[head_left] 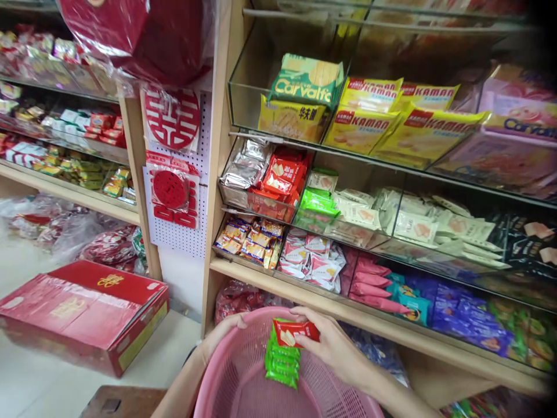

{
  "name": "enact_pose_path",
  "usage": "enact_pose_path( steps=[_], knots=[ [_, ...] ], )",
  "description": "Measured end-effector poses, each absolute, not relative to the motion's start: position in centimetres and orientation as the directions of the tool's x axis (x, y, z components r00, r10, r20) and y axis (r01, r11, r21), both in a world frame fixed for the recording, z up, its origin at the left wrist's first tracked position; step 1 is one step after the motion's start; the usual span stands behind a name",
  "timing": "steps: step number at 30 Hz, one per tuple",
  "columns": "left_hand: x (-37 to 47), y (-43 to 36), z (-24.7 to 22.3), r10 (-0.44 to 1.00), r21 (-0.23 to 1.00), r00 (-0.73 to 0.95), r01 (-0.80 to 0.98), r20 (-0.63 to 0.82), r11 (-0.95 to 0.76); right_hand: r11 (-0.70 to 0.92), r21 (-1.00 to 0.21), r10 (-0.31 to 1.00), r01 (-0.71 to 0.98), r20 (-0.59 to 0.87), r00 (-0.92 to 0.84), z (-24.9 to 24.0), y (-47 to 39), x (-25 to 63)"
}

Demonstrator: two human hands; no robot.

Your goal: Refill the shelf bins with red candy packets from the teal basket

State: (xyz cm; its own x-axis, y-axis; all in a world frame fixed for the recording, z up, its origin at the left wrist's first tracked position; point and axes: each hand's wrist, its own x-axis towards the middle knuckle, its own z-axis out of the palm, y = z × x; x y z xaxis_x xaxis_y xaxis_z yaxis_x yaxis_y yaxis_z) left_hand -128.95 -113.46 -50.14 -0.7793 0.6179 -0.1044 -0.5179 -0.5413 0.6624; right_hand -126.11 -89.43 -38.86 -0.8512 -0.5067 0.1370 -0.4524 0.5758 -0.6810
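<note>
A pink plastic basket point(220, 360) is at the bottom centre. Its left rim is gripped by my left hand point(221, 335), fingers over the edge. In my right hand point(327, 342), above the basket's right side, a small red snack packet point(287, 333) is pinched between thumb and fingers. Several green snack packets point(282, 363) lie in a row inside the basket, partly under the red one. Beyond the basket, a clear shelf bin holds similar red packets point(285, 171), beside a bin with green packets point(319, 200).
Shelves point(261, 281) of packaged snacks rise ahead and to the right. A large red box point(87, 307) lies on the floor at left, near a brown wooden surface point(124, 402). Bagged goods point(239, 299) sit under the lowest shelf.
</note>
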Motion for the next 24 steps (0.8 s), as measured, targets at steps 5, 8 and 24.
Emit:
enact_pose_path(
  steps=[5,8,24],
  knots=[
    [-128.9,-113.3,-49.2,0.605,0.63,-0.775,-0.564,-0.181,-0.534,0.672,-0.661,-0.539,-0.335,-0.126,-0.833,-42.9,-86.4,-125.0],
    [-128.9,-113.3,-49.2,0.615,0.617,-0.754,-0.603,-0.232,-0.507,0.727,-0.562,-0.595,-0.395,-0.228,-0.771,-44.1,-86.3,-124.6],
    [-129.4,-113.6,-51.0,0.671,0.535,-0.679,-0.701,-0.298,-0.472,0.708,-0.232,-0.692,-0.667,-0.42,-0.588,-47.8,-93.9,-126.7]
  ],
)
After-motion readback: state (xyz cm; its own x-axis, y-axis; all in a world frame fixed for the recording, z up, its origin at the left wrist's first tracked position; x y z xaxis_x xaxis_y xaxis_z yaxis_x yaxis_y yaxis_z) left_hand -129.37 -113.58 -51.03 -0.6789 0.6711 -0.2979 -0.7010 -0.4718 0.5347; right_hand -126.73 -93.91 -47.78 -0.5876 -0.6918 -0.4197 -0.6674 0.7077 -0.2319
